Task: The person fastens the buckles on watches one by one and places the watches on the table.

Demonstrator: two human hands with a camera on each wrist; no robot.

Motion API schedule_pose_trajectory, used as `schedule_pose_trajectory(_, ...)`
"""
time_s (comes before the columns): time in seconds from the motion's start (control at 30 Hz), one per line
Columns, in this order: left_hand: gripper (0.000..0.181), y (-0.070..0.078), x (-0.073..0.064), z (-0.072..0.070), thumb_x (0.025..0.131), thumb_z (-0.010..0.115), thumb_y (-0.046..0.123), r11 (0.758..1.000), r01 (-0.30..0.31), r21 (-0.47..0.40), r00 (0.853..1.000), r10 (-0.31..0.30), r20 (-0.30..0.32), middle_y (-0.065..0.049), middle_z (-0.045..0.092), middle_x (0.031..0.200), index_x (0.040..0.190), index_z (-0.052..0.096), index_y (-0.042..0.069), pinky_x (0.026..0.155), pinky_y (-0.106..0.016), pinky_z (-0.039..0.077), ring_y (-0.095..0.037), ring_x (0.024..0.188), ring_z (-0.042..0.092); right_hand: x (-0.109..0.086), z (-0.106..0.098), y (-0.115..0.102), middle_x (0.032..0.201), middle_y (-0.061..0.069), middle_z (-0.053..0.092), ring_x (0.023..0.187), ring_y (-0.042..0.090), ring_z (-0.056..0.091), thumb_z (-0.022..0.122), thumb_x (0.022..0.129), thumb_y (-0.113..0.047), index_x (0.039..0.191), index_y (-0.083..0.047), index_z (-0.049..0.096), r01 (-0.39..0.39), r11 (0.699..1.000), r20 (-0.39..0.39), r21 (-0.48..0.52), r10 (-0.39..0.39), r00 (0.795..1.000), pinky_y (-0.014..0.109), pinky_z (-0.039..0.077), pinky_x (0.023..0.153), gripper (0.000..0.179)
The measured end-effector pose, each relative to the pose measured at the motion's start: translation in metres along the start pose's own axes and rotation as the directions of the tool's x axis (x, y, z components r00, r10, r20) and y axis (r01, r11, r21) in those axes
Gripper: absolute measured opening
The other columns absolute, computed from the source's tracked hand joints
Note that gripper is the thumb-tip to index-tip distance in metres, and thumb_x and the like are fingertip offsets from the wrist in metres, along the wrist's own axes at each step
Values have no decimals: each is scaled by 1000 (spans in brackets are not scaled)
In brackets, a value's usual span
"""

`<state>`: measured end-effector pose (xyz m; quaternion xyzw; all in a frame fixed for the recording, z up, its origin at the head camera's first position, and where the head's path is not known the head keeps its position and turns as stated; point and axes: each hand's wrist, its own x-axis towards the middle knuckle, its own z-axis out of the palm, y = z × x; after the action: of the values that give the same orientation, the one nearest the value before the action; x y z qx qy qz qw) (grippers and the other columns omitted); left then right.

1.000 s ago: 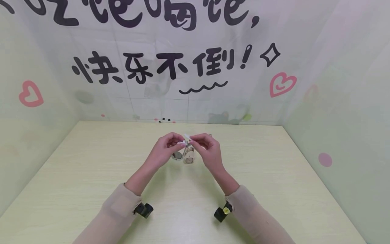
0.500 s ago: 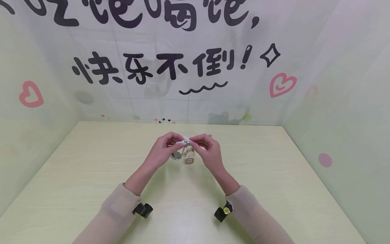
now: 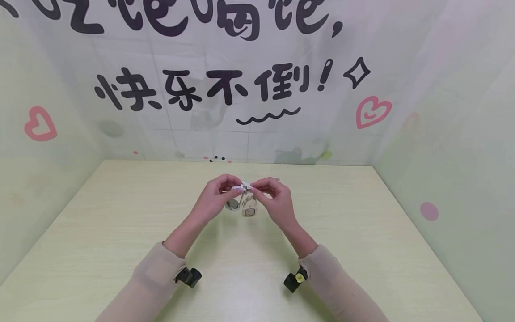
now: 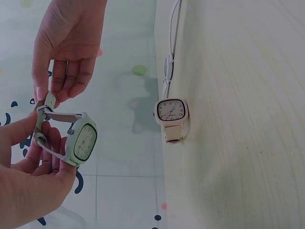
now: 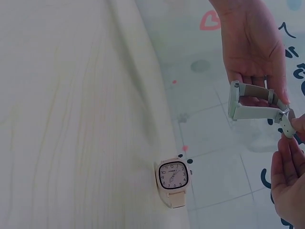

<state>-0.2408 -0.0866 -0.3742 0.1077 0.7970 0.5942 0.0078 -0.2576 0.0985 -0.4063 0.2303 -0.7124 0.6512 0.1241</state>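
Note:
A pale green wristwatch [image 4: 83, 143] hangs between my two hands in the left wrist view, its strap bent into a loop. My left hand [image 3: 216, 199] grips the band by the buckle, with the watch case below its fingers. Thumb and fingers of my right hand [image 3: 277, 199] pinch the free strap end [image 5: 287, 125], which passes through the buckle. Fingertips partly cover the buckle. Beyond the hands, a beige wristwatch [image 5: 173, 174] lies face up on the table. Another white-strapped watch [image 4: 168, 69] shows edge-on above it in the left wrist view.
The pale wooden table [image 3: 120, 250] runs back to a wall sheet [image 3: 181, 138] with printed lettering and hearts. Light side walls stand left and right. A black wrist camera [image 3: 189, 277] sits under the left sleeve, and another black camera [image 3: 295, 279] under the right.
The strap end at my right fingertips has tipped down from a raised slant to nearly flat by the buckle. The held watch case has shifted slightly left. Both arms stay almost still.

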Motion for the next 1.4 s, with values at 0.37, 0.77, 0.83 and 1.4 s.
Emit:
schedule_pose_trajectory(0.37,22,0,-1,-1,98,63,12,1000,1,8,1000,-1,-4,-16,67,110,117,61,0,75,-20,51,-17,93,60,-1,-1,-1,97,26,68,87,4,64,69,90,2,99,8,68,2,1000,10,-13,-2,1000,29,58,88,11)
schedule_pose_trajectory(0.77,22,1,-1,-2,98,63,12,1000,14,2,1000,-14,-6,-14,66,106,116,62,0,71,-21,49,-26,95,59,-1,-1,-1,96,26,67,86,4,63,68,89,4,97,8,67,8,1000,11,-13,-8,1000,20,56,86,9)
schedule_pose_trajectory(0.83,22,1,-1,-2,98,63,13,1000,15,2,1000,-15,-5,-14,66,106,116,62,0,71,-21,49,-26,95,59,-1,-1,-1,96,26,67,86,4,63,68,89,4,97,8,67,8,1000,13,-18,-8,1000,19,56,86,9)
schedule_pose_trajectory(1.4,23,2,0,-3,98,63,15,1000,21,15,1000,-21,-7,-14,66,108,116,62,1,74,-21,50,-22,95,59,1,-2,-5,93,22,67,87,6,62,68,88,6,94,5,67,54,997,22,-52,-53,998,18,55,87,6)
